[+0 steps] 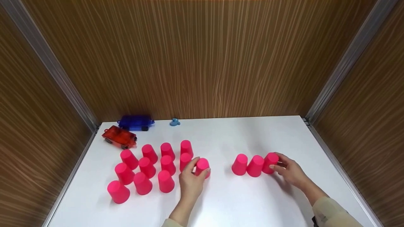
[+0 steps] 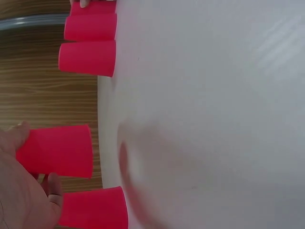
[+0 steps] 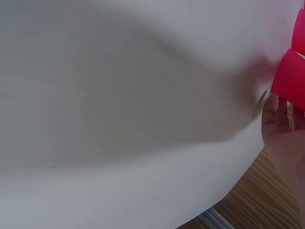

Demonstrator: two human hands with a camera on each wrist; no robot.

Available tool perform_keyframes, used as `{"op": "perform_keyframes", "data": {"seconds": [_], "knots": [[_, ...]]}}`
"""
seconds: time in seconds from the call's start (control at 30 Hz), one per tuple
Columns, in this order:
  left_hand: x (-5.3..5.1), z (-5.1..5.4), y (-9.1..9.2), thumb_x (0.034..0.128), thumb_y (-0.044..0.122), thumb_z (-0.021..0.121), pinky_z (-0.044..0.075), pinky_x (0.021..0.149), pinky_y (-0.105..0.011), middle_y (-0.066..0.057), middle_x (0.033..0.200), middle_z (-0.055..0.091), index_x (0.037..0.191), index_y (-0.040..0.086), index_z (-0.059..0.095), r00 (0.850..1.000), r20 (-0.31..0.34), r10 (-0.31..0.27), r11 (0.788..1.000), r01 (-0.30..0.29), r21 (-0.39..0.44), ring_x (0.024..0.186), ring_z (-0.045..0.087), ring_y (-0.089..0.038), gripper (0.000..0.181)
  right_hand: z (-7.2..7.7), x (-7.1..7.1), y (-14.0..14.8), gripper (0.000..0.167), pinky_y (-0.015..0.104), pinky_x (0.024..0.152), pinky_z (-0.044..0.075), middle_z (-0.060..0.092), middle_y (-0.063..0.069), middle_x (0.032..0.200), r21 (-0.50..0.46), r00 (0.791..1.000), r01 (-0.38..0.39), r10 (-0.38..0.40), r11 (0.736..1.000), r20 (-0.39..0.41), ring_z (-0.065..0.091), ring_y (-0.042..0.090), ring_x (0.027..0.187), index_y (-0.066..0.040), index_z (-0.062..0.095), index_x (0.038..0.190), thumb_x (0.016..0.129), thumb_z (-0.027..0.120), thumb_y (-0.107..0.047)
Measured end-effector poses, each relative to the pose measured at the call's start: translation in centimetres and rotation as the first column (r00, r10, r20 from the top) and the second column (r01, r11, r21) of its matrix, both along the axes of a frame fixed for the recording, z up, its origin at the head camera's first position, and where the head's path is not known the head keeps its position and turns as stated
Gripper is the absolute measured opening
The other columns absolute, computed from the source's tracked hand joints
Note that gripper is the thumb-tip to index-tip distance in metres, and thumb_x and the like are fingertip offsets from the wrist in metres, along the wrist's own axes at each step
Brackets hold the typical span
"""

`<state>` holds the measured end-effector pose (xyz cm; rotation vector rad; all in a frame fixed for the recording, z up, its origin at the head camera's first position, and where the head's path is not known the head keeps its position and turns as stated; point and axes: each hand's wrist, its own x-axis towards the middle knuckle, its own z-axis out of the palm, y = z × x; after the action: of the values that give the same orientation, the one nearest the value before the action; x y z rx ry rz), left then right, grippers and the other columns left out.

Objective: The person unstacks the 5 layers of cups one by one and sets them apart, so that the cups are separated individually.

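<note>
My left hand (image 1: 191, 183) pinches an upside-down pink cup (image 1: 202, 164) between thumb and fingers, at the right side of the larger group of cups. In the left wrist view this held cup (image 2: 59, 150) appears raised off the table, beside a standing pink cup (image 2: 93, 208). My right hand (image 1: 293, 171) grips the rightmost pink cup (image 1: 270, 162) of a row of three, its base end upward. Left of that cup stand a middle cup (image 1: 255, 166) and an end cup (image 1: 240, 165), close together. The right wrist view catches only part of the gripped cup (image 3: 290, 78).
Several upside-down pink cups (image 1: 143, 183) stand in rows on the left of the white table (image 1: 221, 201). Behind them are a red toy wagon (image 1: 120, 136), a blue toy wagon (image 1: 135, 122) and a small blue toy (image 1: 174, 122). Wood-grain walls (image 1: 202, 63) enclose the table.
</note>
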<state>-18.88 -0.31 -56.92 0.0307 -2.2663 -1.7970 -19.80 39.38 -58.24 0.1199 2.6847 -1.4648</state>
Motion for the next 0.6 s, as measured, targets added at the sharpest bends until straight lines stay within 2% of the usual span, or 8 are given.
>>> {"op": "perform_keyframes", "data": {"seconds": [0.17, 0.3, 0.37, 0.43, 0.6], "knots": [[0.6, -0.1, -1.3, 0.085, 0.012, 0.091, 0.062, 0.092, -0.04, -0.005, 0.13, 0.073, 0.138, 0.014, 0.07, 0.998, 0.013, 0.055, 0.998, -0.055, 0.007, 0.119, 0.068, -0.028, 0.058, 0.0, 0.0, 0.0, 0.073, 0.045, 0.099, 0.059, 0.053, 0.024, 0.149, 0.004, 1.0, 0.001, -0.002, 1.0, 0.003, 0.054, 0.047, 0.134, -0.008, 0.04, 0.161, 0.102, 0.074, -0.031], [0.8, -0.4, -2.3, 0.0826, 0.012, 0.093, 0.063, 0.079, -0.033, -0.004, 0.121, 0.075, 0.136, 0.013, 0.072, 0.994, 0.035, 0.105, 0.994, -0.104, -0.033, 0.102, 0.068, -0.024, 0.057, 0.1, 0.1, -0.1, 0.071, 0.044, 0.098, 0.059, 0.054, 0.024, 0.148, 0.013, 1.0, 0.001, -0.001, 1.0, -0.004, 0.055, 0.046, 0.133, -0.006, 0.04, 0.161, 0.102, 0.074, -0.027], [0.9, -0.6, -2.7, 0.0819, 0.012, 0.094, 0.062, 0.075, -0.032, -0.004, 0.12, 0.076, 0.136, 0.012, 0.072, 0.991, 0.046, 0.122, 0.992, -0.12, -0.037, 0.099, 0.068, -0.024, 0.058, 0.2, 0.1, -0.2, 0.07, 0.044, 0.098, 0.059, 0.054, 0.025, 0.147, 0.012, 1.0, 0.0, 0.0, 1.0, -0.006, 0.055, 0.047, 0.134, -0.006, 0.04, 0.161, 0.102, 0.074, -0.026], [0.9, -0.7, -3.0, 0.0819, 0.011, 0.094, 0.063, 0.079, -0.033, -0.005, 0.123, 0.075, 0.137, 0.012, 0.072, 0.989, 0.06, 0.132, 0.991, -0.13, -0.039, 0.105, 0.068, -0.025, 0.059, 0.2, 0.1, -0.2, 0.07, 0.044, 0.098, 0.06, 0.054, 0.025, 0.147, 0.01, 1.0, 0.002, -0.002, 1.0, -0.007, 0.055, 0.047, 0.134, -0.005, 0.04, 0.161, 0.102, 0.074, -0.025], [1.0, -1.1, -3.6, 0.0834, 0.008, 0.092, 0.062, 0.09, -0.045, -0.008, 0.129, 0.073, 0.14, 0.011, 0.069, 0.985, 0.092, 0.146, 0.989, -0.144, -0.028, 0.123, 0.066, -0.032, 0.061, 0.3, 0.1, -0.3, 0.071, 0.045, 0.099, 0.059, 0.054, 0.025, 0.148, 0.01, 1.0, 0.007, -0.007, 1.0, 0.007, 0.055, 0.047, 0.135, -0.006, 0.039, 0.162, 0.103, 0.073, -0.026]]}}
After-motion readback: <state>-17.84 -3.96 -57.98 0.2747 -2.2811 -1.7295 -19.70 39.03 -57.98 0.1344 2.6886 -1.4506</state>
